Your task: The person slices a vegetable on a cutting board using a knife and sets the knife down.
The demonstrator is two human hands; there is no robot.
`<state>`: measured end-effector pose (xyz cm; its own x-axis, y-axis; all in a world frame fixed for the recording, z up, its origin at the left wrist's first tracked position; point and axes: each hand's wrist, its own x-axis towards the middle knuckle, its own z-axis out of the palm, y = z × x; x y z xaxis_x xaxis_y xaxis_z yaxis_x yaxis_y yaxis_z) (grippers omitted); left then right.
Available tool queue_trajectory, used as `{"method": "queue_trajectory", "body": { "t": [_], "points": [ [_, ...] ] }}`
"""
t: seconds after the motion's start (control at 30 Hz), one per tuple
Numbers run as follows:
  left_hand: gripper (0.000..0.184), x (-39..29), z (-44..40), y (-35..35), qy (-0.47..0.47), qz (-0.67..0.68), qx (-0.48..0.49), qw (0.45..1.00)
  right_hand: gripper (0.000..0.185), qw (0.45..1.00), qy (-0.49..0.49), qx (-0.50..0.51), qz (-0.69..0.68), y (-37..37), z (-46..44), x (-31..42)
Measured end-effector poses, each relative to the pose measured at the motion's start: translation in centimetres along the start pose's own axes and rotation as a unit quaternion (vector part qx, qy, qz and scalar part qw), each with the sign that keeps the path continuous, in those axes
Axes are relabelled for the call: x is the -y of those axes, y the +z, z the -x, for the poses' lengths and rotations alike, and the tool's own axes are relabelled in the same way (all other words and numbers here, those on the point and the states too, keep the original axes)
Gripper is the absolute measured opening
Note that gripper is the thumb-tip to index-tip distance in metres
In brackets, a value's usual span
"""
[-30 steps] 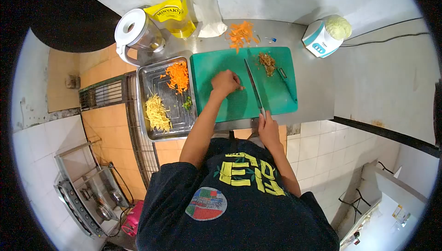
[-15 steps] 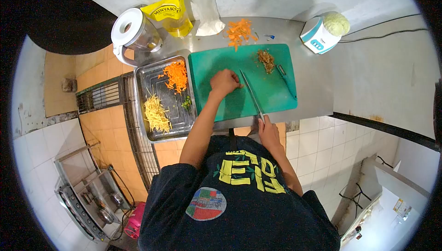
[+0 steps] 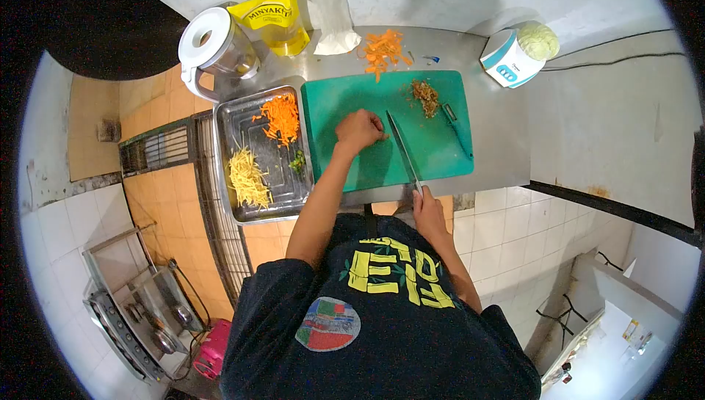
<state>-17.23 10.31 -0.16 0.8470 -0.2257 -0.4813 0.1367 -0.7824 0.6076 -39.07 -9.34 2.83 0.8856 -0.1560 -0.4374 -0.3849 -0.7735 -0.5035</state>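
My left hand point(image 3: 358, 130) is closed over the middle of the green cutting board point(image 3: 341, 99), its fingertips pinched on a small brownish piece too tiny to name. In my right hand point(image 3: 428, 211), at the board's near edge, is the handle of a kitchen knife point(image 3: 403, 147). The blade points away from me and lies just right of the left fingertips, apart from them. Farther right on the board are a pile of brown peelings point(image 3: 424, 98) and a green-handled peeler point(image 3: 457, 130).
Left of the board, a metal tray point(image 3: 283, 213) holds orange shreds point(image 3: 281, 117), pale yellow strips point(image 3: 250, 177) and chopped green bits point(image 3: 297, 162). Behind stand a blender jug point(image 3: 235, 59), a yellow oil pouch point(image 3: 283, 37), orange peelings point(image 3: 383, 51) and a scale point(image 3: 505, 62) bearing a cabbage point(image 3: 538, 40).
The knife's tip has shifted very slightly right, away from my left fingertips. My left hand keeps its pinch in nearly the same place.
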Motion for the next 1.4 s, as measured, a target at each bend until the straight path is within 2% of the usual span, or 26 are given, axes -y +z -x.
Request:
{"method": "queue_trajectory", "body": {
  "t": [0.2, 0.53, 0.63, 0.8, 0.9, 1.03, 1.2, 1.3, 1.4],
  "points": [
    [0.025, -0.6, 0.1, -0.3, -0.03, -0.021, -0.003, 0.999, 0.035, 1.0, -0.01, 0.005, -0.009, -0.7, 0.7, 1.0],
    [0.026, -1.0, 0.7, -1.2, -0.028, -0.003, 0.013, 1.0, 0.037, 0.999, -0.01, 0.008, 0.033, -0.3, 0.4, 0.3],
    [0.027, -1.2, 0.6, -1.2, -0.022, -0.007, 0.009, 1.0, 0.038, 0.999, -0.001, 0.029, 0.029, -0.4, -0.3, 0.5],
    [0.03, 0.5, -1.0, -0.1, 0.009, 0.008, 0.025, 1.0, 0.038, 0.999, -0.033, 0.008, 0.036, 0.8, -1.9, 1.0],
    [0.029, -0.9, -0.2, -1.7, 0.028, -0.089, 0.014, 0.996, 0.037, 0.998, -0.037, 0.009, 0.043, 0.1, -0.2, -0.3],
    [0.029, -0.8, -0.5, -1.9, 0.063, -0.11, -0.005, 0.992, 0.036, 0.997, -0.011, 0.038, 0.065, -2.2, 2.5, -2.4],
    [0.026, -0.5, -0.3, -1.3, 0.068, -0.143, -0.001, 0.987, 0.035, 0.996, -0.057, -0.009, 0.061, -0.8, 0.2, -3.0],
    [0.027, 0.5, 0.2, -1.1, 0.057, -0.165, -0.056, 0.983, 0.04, 0.997, -0.068, -0.022, 0.04, -1.5, 0.4, -1.7],
    [0.027, 0.9, 3.1, -3.3, 0.038, -0.041, -0.077, 0.996, 0.042, 0.997, -0.078, 0.005, 0.017, -1.8, 0.8, -1.5]
  ]
}}
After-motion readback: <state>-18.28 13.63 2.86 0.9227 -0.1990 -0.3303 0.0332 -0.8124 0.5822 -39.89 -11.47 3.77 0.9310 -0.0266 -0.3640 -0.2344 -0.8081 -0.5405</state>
